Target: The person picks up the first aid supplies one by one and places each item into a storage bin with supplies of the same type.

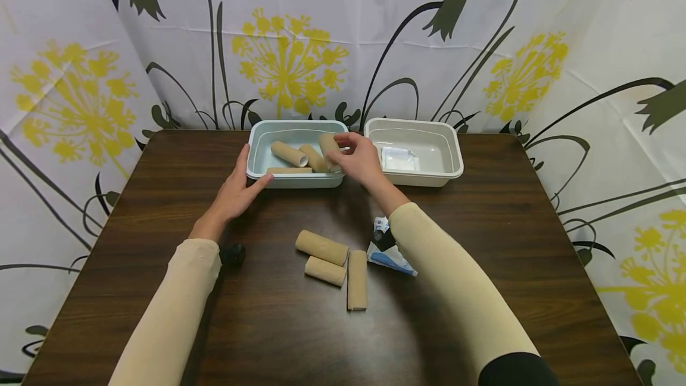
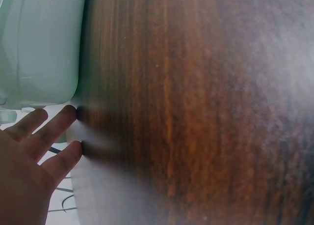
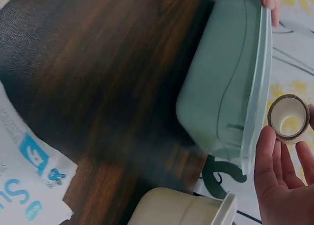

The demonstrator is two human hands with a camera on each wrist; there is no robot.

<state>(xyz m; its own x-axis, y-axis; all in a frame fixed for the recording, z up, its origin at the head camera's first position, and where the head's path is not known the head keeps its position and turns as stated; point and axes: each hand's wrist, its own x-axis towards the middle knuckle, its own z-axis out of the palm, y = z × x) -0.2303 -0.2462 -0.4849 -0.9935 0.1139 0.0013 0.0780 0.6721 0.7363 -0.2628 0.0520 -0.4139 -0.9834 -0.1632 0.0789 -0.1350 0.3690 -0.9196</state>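
A pale blue-green plastic bin (image 1: 308, 180) stands at the table's back edge, with several cardboard tubes (image 1: 289, 152) lying in it. My left hand (image 1: 231, 194) rests against its left end, fingers spread, the thumb at the front rim. Over the bin's right end, my right hand (image 1: 359, 158) pinches another cardboard tube (image 1: 328, 146) between thumb and fingers. In the right wrist view that tube's open round end (image 3: 278, 132) faces the camera beside the bin's rim. Three more tubes (image 1: 321, 247) lie close together on the table in front.
An off-white bin (image 1: 415, 179) stands right of the blue-green one, with a white packet (image 1: 399, 159) inside. A crumpled white and blue wrapper (image 1: 393, 258) lies on the dark wooden table (image 1: 268, 326), partly under the right forearm. A flowered curtain (image 1: 343, 46) hangs behind.
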